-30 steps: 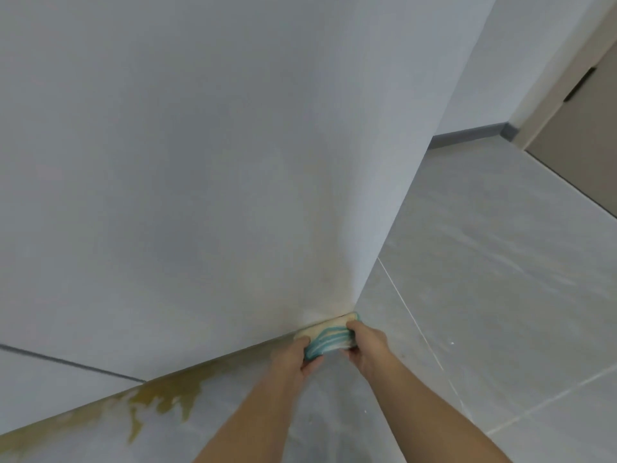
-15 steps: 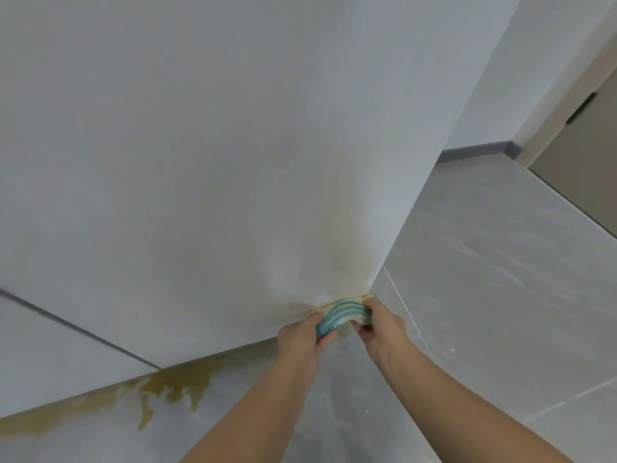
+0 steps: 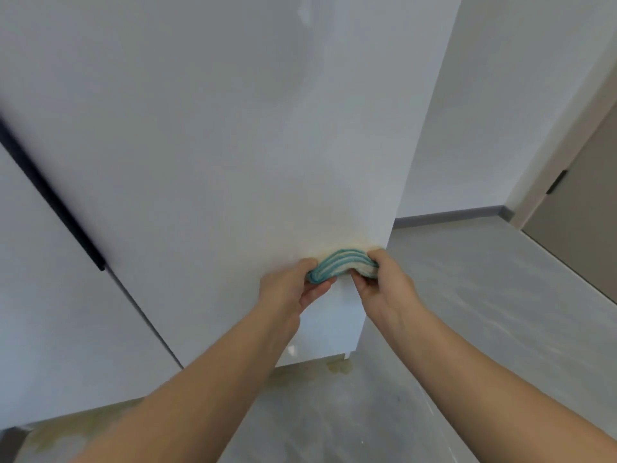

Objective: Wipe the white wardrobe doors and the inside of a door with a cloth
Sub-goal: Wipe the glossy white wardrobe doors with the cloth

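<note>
Head view: two hands hold a folded cloth (image 3: pixel 337 264) against the white wardrobe door (image 3: pixel 217 162).
The left hand (image 3: pixel 293 285) and right hand (image 3: pixel 384 282) each pinch one end of the teal-and-white striped cloth, both grips clenched on it. It bows upward low on the door, near its right edge. A dark handle strip (image 3: pixel 50 195) runs at left, and a yellowish stain (image 3: pixel 339 365) marks the grey floor (image 3: pixel 484 312) below.

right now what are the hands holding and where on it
Both hold one folded teal-and-white cloth by its ends: left hand the left end, right hand the right.
</note>
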### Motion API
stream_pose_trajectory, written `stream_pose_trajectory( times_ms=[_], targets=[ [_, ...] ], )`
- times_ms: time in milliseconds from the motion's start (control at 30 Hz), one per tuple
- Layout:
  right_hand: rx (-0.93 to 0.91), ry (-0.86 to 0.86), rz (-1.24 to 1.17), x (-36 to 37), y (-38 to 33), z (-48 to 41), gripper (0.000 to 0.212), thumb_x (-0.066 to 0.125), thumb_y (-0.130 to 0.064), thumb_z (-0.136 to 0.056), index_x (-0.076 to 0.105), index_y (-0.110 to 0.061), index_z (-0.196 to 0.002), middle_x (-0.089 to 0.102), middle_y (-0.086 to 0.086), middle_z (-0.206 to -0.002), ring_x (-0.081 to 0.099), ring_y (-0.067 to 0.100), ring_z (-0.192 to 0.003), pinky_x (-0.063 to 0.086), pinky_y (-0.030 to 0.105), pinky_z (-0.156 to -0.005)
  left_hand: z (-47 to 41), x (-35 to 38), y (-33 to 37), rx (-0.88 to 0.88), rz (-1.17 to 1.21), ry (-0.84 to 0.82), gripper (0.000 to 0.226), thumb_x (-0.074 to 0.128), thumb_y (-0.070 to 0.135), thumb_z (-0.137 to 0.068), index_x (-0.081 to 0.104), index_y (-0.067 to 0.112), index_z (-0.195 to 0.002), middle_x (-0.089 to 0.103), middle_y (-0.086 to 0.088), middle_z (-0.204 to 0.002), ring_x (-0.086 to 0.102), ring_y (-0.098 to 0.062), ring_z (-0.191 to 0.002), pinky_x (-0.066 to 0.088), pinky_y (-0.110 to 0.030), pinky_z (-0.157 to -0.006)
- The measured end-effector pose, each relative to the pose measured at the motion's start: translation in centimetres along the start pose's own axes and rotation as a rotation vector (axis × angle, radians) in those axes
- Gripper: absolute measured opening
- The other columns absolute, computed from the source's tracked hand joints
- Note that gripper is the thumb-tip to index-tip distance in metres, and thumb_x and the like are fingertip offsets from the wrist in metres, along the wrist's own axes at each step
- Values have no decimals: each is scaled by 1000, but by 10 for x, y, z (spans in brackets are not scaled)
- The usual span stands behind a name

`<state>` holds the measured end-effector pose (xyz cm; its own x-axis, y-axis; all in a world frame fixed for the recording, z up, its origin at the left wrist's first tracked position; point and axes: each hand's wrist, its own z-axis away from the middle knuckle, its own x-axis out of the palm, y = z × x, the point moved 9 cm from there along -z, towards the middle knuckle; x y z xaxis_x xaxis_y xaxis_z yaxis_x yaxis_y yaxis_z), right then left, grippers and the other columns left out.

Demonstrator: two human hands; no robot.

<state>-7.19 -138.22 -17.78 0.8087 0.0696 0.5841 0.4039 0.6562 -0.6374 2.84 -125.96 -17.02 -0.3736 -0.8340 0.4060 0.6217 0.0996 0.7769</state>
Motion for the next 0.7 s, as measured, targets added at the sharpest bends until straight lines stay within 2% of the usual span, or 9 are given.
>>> stream_pose_trajectory(
  times_ms=[133, 233, 300, 400, 533, 600, 700],
  targets=[
    [-83, -129, -57, 55, -56, 34, 7, 57, 0, -88, 58, -4, -94, 62, 11, -84, 63, 17, -67, 52, 21, -47, 41, 37, 69, 123, 17, -76, 7, 60, 2, -91, 62, -5, -91, 70, -19, -86, 71, -19, -56, 57, -22, -52],
    [-146, -211, -92, 93, -95, 64, 10, 57, 0, -88, 58, -3, -98, 63, 12, -86, 64, 17, -67, 53, 22, -51, 70, 60, 120, 207, 23, -111, 7, 60, 3, -92, 60, -4, -91, 69, -18, -83, 70, -19, -54, 57, -21, -51],
    [-179, -268, -109, 116, -117, 86, 5, 57, 1, -89, 60, -1, -93, 64, 12, -85, 65, 18, -68, 56, 25, -55, 87, 73, 147, 263, 22, -141, 8, 60, 4, -92, 61, -4, -94, 70, -18, -84, 71, -19, -56, 58, -21, -53],
    [-223, -342, -159, 144, -139, 116, 7, 56, 2, -91, 61, -2, -87, 65, 11, -84, 66, 19, -71, 58, 29, -65, 108, 85, 181, 365, 32, -174, 8, 59, 5, -93, 61, -3, -93, 70, -16, -84, 71, -18, -58, 59, -21, -57],
    [-222, -444, -185, 160, -143, 141, 7, 56, -2, -94, 62, -2, -92, 68, 11, -88, 69, 18, -73, 57, 27, -60, 130, 83, 205, 475, 5, -159, 9, 59, 7, -94, 64, -1, -91, 70, -15, -89, 71, -16, -67, 59, -21, -62],
    [-237, -519, -167, 162, -137, 148, 9, 56, -7, -95, 64, -4, -99, 70, 9, -93, 70, 19, -82, 57, 28, -65, 137, 75, 205, 534, -25, -147, 12, 60, 9, -94, 66, -1, -95, 70, -15, -96, 71, -17, -77, 60, -22, -67],
    [-332, -654, -71, 167, -119, 163, 22, 58, -12, -95, 59, -15, -117, 68, 7, -110, 67, 22, -102, 57, 36, -84, 145, 60, 196, 542, -90, -150, 19, 59, 15, -96, 67, 0, -105, 73, -14, -101, 73, -19, -82, 60, -23, -68]
  ],
)
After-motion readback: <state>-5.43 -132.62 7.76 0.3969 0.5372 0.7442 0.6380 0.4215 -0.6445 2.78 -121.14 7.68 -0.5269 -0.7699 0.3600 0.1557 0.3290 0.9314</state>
